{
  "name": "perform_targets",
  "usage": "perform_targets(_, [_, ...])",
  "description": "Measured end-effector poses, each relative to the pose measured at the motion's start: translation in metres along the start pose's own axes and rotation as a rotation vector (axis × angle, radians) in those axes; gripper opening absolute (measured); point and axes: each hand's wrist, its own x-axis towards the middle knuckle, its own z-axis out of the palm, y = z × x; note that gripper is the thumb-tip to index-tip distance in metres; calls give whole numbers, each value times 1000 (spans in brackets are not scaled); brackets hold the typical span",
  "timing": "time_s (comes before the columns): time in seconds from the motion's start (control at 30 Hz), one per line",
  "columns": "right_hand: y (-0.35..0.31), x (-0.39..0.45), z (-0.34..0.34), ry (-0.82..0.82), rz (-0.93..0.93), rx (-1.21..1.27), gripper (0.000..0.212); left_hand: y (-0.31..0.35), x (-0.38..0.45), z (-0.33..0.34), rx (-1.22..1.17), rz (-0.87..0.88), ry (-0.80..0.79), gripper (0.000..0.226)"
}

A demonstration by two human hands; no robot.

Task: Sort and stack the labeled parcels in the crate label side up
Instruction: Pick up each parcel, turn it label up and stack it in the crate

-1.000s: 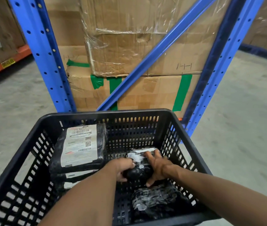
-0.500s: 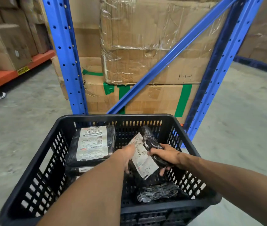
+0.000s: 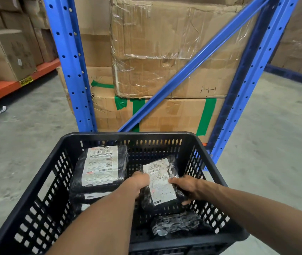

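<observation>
Left hand [image 3: 139,183], right hand [image 3: 189,186] clasp parcel [image 3: 162,186], label up.

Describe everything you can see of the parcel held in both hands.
The held parcel is a small, soft bundle wrapped in glossy black plastic, with a creased white shipping label facing up; its print is too blurred to read. It sits in the right half of the black crate, tilted slightly. The left hand grips its left edge, the right hand its right edge. Whether it rests on the crate floor is unclear.
</observation>
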Motion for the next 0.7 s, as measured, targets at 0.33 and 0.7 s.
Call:
perform_targets(0.33, [23,50,34,33,-40,-225,66,-16,40,14,148,-5,-19,63])
perform_targets(0.7, [22,50,27,8,-122,-365,54,-14,38,10,263,14,-48,75])
